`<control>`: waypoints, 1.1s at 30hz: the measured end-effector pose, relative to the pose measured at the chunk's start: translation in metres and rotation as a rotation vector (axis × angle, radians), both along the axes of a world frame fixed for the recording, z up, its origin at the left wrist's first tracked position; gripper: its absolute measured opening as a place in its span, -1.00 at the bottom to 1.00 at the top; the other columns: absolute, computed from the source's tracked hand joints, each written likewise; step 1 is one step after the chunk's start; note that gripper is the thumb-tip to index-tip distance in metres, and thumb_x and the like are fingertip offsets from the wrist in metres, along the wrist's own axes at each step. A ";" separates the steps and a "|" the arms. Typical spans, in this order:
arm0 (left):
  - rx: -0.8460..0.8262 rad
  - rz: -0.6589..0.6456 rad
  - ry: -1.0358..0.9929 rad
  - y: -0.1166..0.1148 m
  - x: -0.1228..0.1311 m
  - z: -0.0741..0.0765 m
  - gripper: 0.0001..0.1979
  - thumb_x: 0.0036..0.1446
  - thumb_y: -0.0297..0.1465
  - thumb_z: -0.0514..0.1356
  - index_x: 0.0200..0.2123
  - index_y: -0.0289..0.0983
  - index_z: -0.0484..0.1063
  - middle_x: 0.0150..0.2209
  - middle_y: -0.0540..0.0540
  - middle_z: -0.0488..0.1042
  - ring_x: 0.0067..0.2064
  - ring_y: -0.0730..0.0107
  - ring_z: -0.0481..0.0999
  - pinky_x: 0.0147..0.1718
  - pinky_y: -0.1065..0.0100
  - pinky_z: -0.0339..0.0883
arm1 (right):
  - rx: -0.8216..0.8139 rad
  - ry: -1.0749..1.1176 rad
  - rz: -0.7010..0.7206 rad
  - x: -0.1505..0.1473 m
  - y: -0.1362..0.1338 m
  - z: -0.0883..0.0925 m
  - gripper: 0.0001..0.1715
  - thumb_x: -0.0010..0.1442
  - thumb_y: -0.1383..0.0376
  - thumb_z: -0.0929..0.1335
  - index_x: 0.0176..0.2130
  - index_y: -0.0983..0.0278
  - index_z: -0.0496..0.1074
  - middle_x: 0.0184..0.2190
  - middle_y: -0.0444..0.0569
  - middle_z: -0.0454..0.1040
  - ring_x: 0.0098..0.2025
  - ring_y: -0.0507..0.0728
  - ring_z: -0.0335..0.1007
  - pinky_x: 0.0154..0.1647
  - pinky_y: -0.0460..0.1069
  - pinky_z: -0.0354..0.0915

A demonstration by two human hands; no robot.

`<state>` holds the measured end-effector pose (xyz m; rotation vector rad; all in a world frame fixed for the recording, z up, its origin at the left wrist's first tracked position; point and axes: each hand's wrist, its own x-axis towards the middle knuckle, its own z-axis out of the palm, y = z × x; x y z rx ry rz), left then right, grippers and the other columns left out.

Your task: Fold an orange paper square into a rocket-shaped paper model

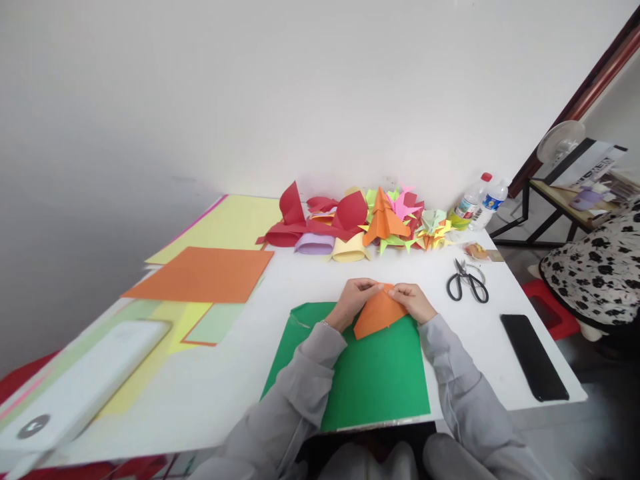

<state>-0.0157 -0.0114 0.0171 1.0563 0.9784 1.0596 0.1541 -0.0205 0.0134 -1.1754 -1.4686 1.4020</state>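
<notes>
2 hands meet at a folded orange paper (379,316) — the left hand (355,298) and right hand (414,301) each pinch its top edge, fingertips close together. It lies on a green sheet (370,383) under both wrists; black scissors (467,282) sit just beyond the right hand.

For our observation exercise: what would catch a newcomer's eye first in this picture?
A heap of bright folded paper shapes lies at the far edge of the white table. Nearer, the left hand and right hand pinch a folded orange paper piece over a green paper sheet.
</notes>
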 end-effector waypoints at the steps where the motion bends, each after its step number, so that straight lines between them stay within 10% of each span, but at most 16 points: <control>1: -0.004 -0.010 0.007 -0.001 0.000 0.000 -0.72 -0.23 -0.23 0.36 -0.55 -0.36 0.51 -0.61 -0.03 0.45 -0.53 0.45 0.35 -0.53 0.42 0.18 | 0.018 -0.018 0.001 0.000 0.000 0.000 -0.51 -0.04 -0.06 0.38 -0.58 0.30 0.29 -0.65 -0.23 0.14 -0.55 -0.03 0.00 -0.49 -0.08 -0.03; 33: 0.039 -0.098 0.033 -0.002 0.005 0.001 -0.80 -0.22 -0.31 0.36 -0.55 -0.35 0.54 -0.57 -0.04 0.48 -0.48 0.44 0.36 -0.44 0.40 0.20 | 0.040 -0.099 0.071 -0.001 -0.001 -0.007 -0.64 -0.01 0.06 0.36 -0.54 0.31 0.39 -0.63 -0.21 0.19 -0.53 -0.01 0.04 -0.45 -0.07 0.02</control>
